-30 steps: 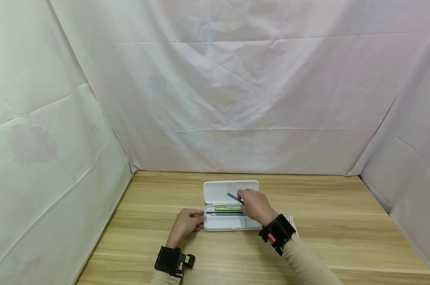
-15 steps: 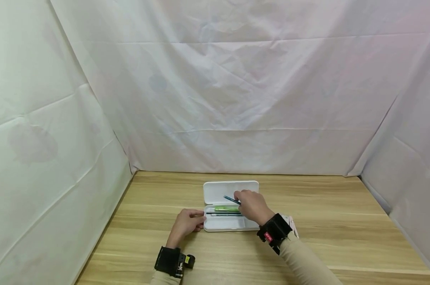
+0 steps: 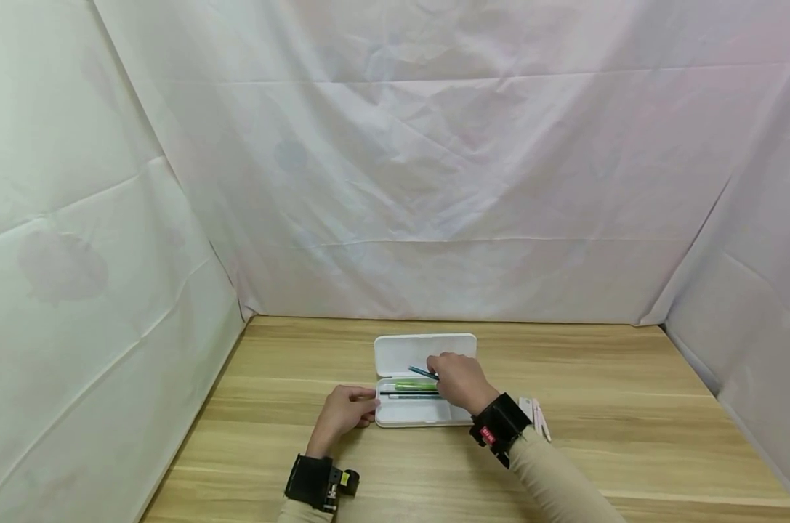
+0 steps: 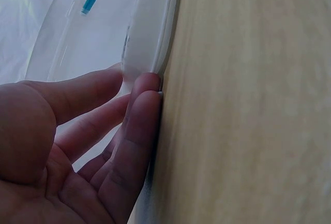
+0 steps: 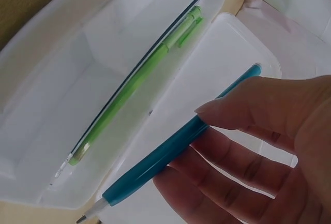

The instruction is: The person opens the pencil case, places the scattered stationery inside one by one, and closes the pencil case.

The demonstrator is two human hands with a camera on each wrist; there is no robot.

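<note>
My R hand (image 3: pixel 458 380) pinches teal pen (image 5: pixel 170 158) btw thumb and fingers, over the open white pencil case (image 3: pixel 413 411), near its hinge. R wrist view shows green pen (image 5: pixel 135 84) and a thin dark pen lying in the tray; head view shows them only as streaks. L hand (image 3: pixel 344 411), fingers relaxed, rests vs the case's left end; L wrist view shows fingertips (image 4: pixel 146 90) touching the rim.
</note>
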